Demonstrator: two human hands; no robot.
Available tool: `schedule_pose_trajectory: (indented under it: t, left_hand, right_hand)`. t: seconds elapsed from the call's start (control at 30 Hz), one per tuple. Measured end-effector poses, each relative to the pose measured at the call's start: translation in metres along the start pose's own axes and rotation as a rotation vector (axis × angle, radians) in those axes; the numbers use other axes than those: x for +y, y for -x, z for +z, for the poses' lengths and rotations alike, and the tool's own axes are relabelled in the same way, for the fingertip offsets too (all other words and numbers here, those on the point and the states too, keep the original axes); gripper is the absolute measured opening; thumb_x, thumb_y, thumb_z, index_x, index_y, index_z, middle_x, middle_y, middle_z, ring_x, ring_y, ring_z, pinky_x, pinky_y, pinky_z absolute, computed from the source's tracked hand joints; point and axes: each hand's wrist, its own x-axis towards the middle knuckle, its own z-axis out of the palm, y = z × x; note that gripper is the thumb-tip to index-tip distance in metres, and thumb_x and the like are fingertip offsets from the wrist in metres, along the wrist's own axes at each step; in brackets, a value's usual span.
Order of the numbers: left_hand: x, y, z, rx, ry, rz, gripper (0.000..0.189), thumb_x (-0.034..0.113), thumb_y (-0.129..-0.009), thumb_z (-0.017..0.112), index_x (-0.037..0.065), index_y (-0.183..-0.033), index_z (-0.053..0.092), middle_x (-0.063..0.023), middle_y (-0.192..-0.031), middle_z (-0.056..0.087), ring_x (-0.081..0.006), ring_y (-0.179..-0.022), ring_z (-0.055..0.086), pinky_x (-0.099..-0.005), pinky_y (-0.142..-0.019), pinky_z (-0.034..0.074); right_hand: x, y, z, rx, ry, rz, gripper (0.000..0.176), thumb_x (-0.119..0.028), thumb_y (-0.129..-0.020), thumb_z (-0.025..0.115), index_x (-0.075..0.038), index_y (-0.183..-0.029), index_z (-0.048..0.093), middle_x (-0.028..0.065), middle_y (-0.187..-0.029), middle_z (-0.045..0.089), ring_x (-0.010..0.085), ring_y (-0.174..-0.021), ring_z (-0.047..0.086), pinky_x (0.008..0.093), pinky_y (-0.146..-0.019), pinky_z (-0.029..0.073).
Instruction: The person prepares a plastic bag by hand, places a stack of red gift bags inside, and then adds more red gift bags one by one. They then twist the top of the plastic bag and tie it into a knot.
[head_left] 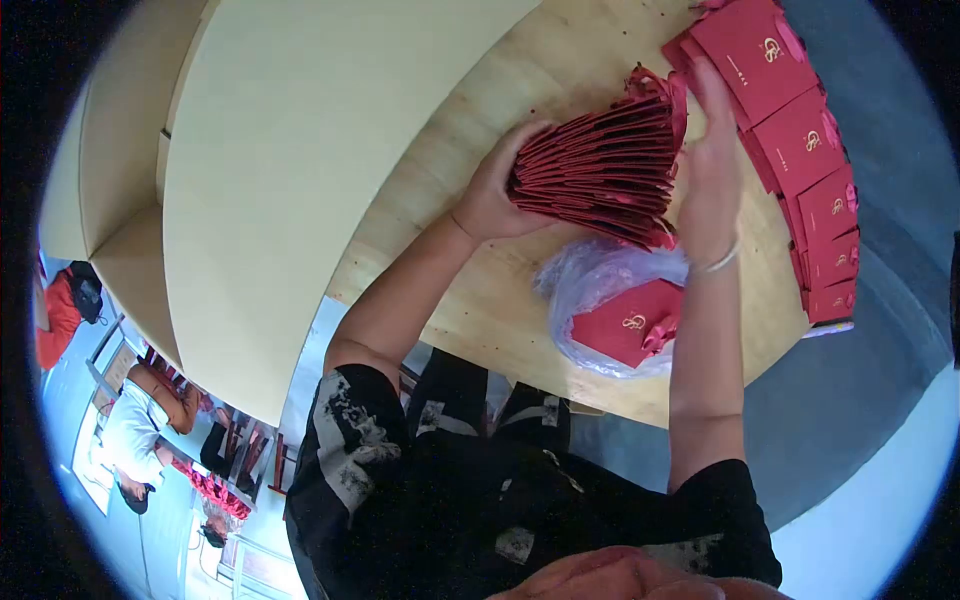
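Note:
My left hand [500, 185] is wrapped round the left end of a thick stack of red paper gift bags [600, 165], held edge-on and fanned wider toward the right. Red ribbon shows along the stack's right end. There my right hand [710, 150] is raised with its fingers stretched out, slightly blurred, between the stack and a row of flat red bags. Below the stack, a clear plastic bag [570, 335] lies around another red bag [625, 322] with gold lettering and a ribbon bow.
Overlapping piles of red bags [800, 145] run along the right edge of the wooden table [480, 310]. A large pale board [330, 130] stands along its left side. Far left, a person in white [135, 430] and a person in red [60, 315] are in the background.

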Motion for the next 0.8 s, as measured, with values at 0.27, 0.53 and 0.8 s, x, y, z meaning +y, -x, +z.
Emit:
schedule_pose_trajectory:
  t: [0.27, 0.53, 0.8]
  left_hand:
    - [-0.003, -0.011, 0.006, 0.183, -0.001, 0.12, 0.084, 0.016, -0.058, 0.088, -0.001, -0.126, 0.042, -0.0144, -0.122, 0.055, -0.0207, -0.112, 0.054, -0.0338, -0.096, 0.043]
    - [-0.008, -0.008, 0.005, 0.102, 0.015, -0.079, 0.073, 0.013, -0.061, 0.087, -0.002, -0.121, 0.048, -0.0109, -0.112, 0.062, -0.0154, -0.101, 0.06, -0.03, -0.087, 0.05]
    - [-0.004, -0.011, 0.005, 0.089, 0.049, -0.07, 0.073, 0.011, -0.062, 0.086, -0.003, -0.12, 0.045, -0.0106, -0.113, 0.062, -0.0163, -0.102, 0.06, -0.0319, -0.09, 0.049]
  right_hand:
    - [0.024, 0.025, 0.038, -0.218, -1.137, 0.493, 0.057, -0.036, -0.1, 0.03, -0.004, -0.146, 0.018, 0.0107, -0.148, 0.026, 0.0186, -0.136, 0.025, 0.0302, -0.112, 0.019]
    - [0.015, 0.034, -0.016, 0.196, -0.158, 0.052, 0.028, 0.0, -0.076, 0.067, -0.004, -0.104, 0.062, 0.0108, -0.11, 0.06, 0.0241, -0.105, 0.056, 0.0335, -0.091, 0.043]
    - [-0.022, 0.055, -0.01, -0.142, 0.056, -0.142, 0.022, 0.001, -0.068, 0.063, -0.005, -0.089, 0.065, 0.0092, -0.089, 0.064, 0.0267, -0.081, 0.06, 0.0348, -0.07, 0.05]
